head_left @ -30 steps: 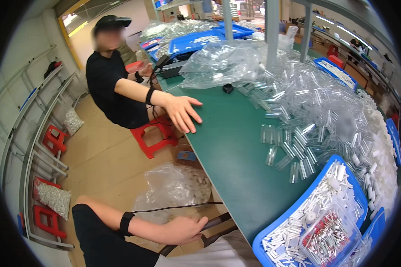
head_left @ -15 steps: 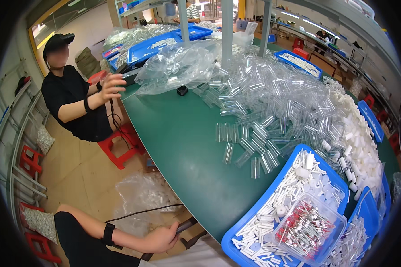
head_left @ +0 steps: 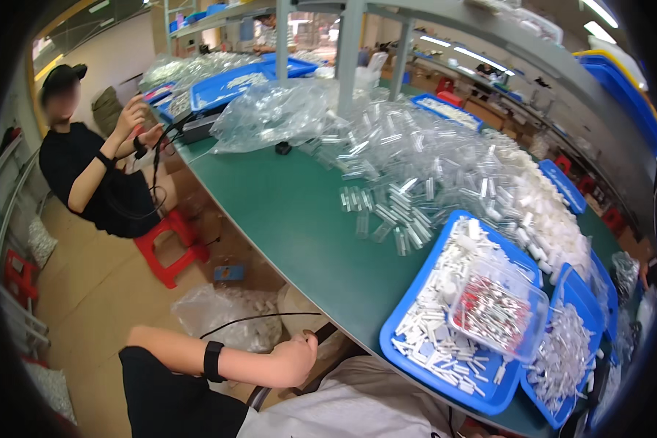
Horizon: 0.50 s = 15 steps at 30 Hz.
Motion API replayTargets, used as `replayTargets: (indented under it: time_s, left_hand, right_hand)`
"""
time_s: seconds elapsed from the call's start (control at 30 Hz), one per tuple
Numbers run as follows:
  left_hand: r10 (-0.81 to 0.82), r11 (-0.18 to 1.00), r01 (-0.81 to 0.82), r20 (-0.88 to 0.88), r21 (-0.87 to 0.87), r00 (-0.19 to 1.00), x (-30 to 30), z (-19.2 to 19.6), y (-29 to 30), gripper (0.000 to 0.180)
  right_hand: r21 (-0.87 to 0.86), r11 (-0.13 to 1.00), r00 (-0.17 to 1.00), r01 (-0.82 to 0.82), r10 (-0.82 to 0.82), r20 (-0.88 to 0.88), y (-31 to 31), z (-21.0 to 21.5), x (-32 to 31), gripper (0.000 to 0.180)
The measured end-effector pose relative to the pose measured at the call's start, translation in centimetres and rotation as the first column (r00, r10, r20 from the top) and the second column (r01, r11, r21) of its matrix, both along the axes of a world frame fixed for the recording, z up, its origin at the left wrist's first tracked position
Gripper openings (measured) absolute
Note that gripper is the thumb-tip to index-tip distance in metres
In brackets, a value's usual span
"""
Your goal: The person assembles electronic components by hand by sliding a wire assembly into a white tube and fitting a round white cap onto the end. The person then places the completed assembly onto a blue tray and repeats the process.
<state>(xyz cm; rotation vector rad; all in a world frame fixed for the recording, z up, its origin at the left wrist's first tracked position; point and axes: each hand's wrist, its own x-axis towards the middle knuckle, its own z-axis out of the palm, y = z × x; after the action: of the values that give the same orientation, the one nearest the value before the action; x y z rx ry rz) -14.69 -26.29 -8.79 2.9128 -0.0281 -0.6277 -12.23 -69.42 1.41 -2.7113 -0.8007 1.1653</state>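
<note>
My left hand point(head_left: 292, 359) is low at the table's near edge, fingers curled around a dark bar-like piece point(head_left: 326, 333); what the bar belongs to is hidden. A black strap point(head_left: 212, 361) circles that arm, and a thin black cable point(head_left: 259, 316) runs just beyond it. I cannot see my right hand. To the right of my left hand, a blue tray point(head_left: 498, 400) holds many short white tubes and caps. Resting on it is a clear plastic box point(head_left: 539, 321) filled with thin metal-looking pins and red bits. Another blue tray point(head_left: 591, 292) with small whitish parts stands beside it.
Clear tubes point(head_left: 416, 146) lie heaped across the green table point(head_left: 270, 197), with white pieces point(head_left: 544, 193) to the right. A large plastic bag point(head_left: 270, 117) lies farther back near grey posts point(head_left: 352, 66). A co-worker point(head_left: 87, 175) sits left on a red stool point(head_left: 169, 252).
The whole view has shifted, so the table and trays appear moved. My left hand stays by the dark bar. The co-worker's spread hand has drawn back, and both their hands now show raised.
</note>
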Motion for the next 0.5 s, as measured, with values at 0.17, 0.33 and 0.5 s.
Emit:
replayTargets:
  time_s: [0.17, 0.33, 0.5]
  left_hand:
    - [-0.324, 0.93, 0.358, -0.266, 0.087, 0.908, 1.7, -0.7, 1.7, 0.09]
    - [-0.416, 0.907, 0.416, -0.299, -0.067, 0.859, 4.6, -3.5, 3.8, 0.076]
    - [-0.509, 0.853, 0.52, -0.3, -0.049, 0.807, 6.0, 8.6, -1.1, 0.057]
  right_hand:
    - [0.155, 0.988, 0.999, 0.005, -0.013, 0.052, 0.3, 3.3, -3.5, 0.026]
    - [0.217, 0.976, 0.996, 0.008, -0.027, 0.086, 1.7, 8.2, -4.2, 0.025]
    - [0.351, 0.935, 0.975, -0.053, -0.027, 0.22, 1.6, 9.0, -3.4, 0.022]
